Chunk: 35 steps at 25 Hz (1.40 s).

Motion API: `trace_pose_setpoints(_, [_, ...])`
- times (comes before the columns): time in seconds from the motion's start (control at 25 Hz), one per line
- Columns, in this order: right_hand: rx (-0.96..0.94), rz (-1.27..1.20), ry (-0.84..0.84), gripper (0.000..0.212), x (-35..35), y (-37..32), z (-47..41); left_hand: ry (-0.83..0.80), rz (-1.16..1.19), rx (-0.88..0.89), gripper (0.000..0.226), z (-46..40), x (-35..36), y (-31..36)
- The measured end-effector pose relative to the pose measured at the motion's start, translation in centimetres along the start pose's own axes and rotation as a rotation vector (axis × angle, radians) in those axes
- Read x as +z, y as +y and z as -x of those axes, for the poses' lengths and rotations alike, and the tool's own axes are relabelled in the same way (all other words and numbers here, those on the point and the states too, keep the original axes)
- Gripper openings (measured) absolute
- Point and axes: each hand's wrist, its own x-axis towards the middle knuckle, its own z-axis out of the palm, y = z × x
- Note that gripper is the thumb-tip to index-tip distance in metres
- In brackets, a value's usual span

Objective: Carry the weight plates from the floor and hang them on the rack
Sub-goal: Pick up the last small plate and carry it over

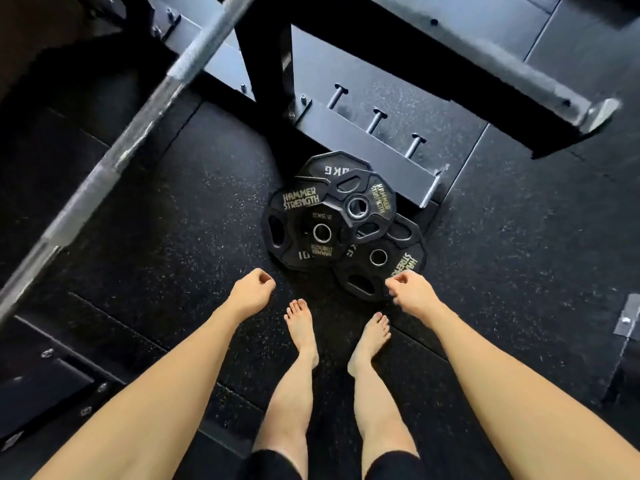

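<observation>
Lying piled, weight plates [301,216], just beyond hands [252,291] [414,294]

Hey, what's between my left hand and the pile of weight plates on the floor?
Only a short stretch of bare, speckled rubber floor separates the left hand from the weight plates. This shows in the head view.

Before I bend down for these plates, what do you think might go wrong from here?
Your bare feet stand right beside the weight plates; a slipped plate could land on your toes. The plates overlap in a pile, so pulling one may shift the others. The barbell crosses on your left; you might bump it while carrying.
</observation>
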Motion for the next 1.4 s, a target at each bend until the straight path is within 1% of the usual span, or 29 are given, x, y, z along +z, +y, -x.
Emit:
trace_pose_setpoints(0.12, [0.019, -0.019, 0.026, 0.016, 3.6, -1.6, -11.1, 0.027, 0.022, -0.002, 0.02, -11.1, 2.2, 0.9])
trace_pose_setpoints(0.2, [-0.001, -0.006, 0.044, 0.027, 6.0, -2.8, -16.6, 0.048, 0.018, 0.01, 0.026, -18.0, 4.1, 1.4])
trace_pose_setpoints(0.32, [-0.022, 0.01, 0.058, 0.043, 8.9, -3.2, -23.4, 0.033, -0.004, 0.052, 0.039, -26.1, 6.5, 2.4])
trace_pose_setpoints(0.44, [-0.047, 0.047, 0.078, 0.05, 11.5, -2.3, -28.3, -0.009, -0.054, 0.091, 0.054, -32.3, 9.4, 3.0])
trace_pose_setpoints(0.52, [-0.084, 0.141, 0.138, 0.047, 12.9, -1.7, -29.8, 0.04, -0.112, 0.12, 0.051, -34.6, 11.1, 3.2])
trace_pose_setpoints(0.64, [-0.131, 0.231, 0.205, 0.036, 13.6, -1.7, -30.3, 0.168, -0.11, 0.121, 0.035, -35.7, 12.7, 3.3])
trace_pose_setpoints(0.72, [-0.135, 0.244, 0.197, 0.036, 13.3, -1.9, -30.1, 0.185, -0.074, 0.108, 0.029, -35.1, 12.5, 3.4])
trace_pose_setpoints(0.84, [-0.133, 0.242, 0.154, 0.039, 11.7, -2.5, -28.4, 0.134, -0.015, 0.129, 0.029, -32.4, 11.0, 3.7])
trace_pose_setpoints(0.92, [-0.126, 0.221, 0.126, 0.04, 10.4, -2.8, -26.6, 0.098, 0.067, 0.132, 0.026, -29.9, 9.8, 3.8])
trace_pose_setpoints(1.08, [-0.157, 0.086, 0.085, 0.029, 7.2, -4.2, -19.7, 0.041, 0.433, 0.126, 0.018, -22.2, 7.0, 5.0])
trace_pose_setpoints(1.24, [-0.195, -0.013, 0.047, 0.035, 4.1, -5.7, -11.2, 0.085, 0.641, 0.108, 0.013, -12.9, 4.1, 6.7])
trace_pose_setpoints(1.32, [-0.2, -0.07, 0.049, 0.034, 2.6, -6.4, -6.3, 0.126, 0.69, 0.097, 0.01, -7.7, 2.3, 7.8])
trace_pose_setpoints(1.4, [-0.219, -0.155, 0.048, 0.031, 0.9, -7.4, -1.1, 0.181, 0.728, 0.122, 0.006, -2.1, 0.3, 9.1])
